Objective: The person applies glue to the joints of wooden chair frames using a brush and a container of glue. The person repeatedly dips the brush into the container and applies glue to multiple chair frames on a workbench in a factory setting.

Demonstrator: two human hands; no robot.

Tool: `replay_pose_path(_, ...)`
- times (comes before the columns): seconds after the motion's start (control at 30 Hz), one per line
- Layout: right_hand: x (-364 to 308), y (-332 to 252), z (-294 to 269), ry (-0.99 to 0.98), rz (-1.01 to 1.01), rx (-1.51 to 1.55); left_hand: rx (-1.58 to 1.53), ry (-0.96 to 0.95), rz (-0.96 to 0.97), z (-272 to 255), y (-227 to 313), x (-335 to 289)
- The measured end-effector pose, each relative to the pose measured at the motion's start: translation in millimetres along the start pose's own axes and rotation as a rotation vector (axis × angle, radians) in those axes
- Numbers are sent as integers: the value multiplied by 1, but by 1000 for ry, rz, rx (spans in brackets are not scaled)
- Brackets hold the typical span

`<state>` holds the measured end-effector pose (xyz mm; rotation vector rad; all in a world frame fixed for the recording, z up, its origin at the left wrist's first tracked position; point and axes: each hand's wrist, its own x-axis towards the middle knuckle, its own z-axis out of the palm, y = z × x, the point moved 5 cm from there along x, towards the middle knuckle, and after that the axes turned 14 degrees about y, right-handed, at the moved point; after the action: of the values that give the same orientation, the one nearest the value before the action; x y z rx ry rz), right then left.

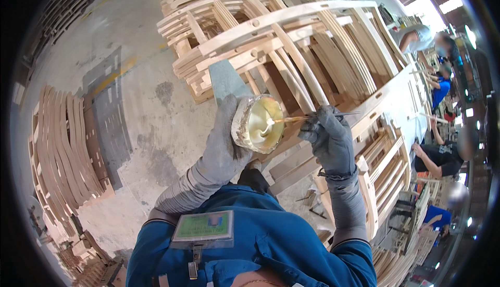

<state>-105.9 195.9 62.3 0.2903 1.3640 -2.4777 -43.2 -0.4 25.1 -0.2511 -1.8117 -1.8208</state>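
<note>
My left hand [223, 140], in a grey glove, is wrapped round a round pot [241, 125] with a crusted, stained rim. Pale creamy glue-like paste [258, 131] lies inside it. A flat grey-green piece [226, 78] juts out beyond the pot and left hand; whether that hand grips it too I cannot tell. My right hand [332, 144], gloved as well, pinches a thin stick [297, 118]. Its paste-coated tip dips into the pot, while its dark other end sticks out to the right of my fingers.
Slatted wooden frames [291, 27] are stacked just ahead, with more frames [383, 177] at the right. Curved wooden slats [65, 146] stand piled on the floor [156, 110] at the left. Several people work along the right side, one in a dark shirt [440, 154].
</note>
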Motion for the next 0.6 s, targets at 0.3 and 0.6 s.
replay_pose_path(0.3, 91, -8, 63, -170, 129, -239, -111, 248, -217, -32, -26, 16)
replay_pose_path(0.6, 221, -65, 142, -92, -681, -1054, -69, 513, -403, -77, -23, 15)
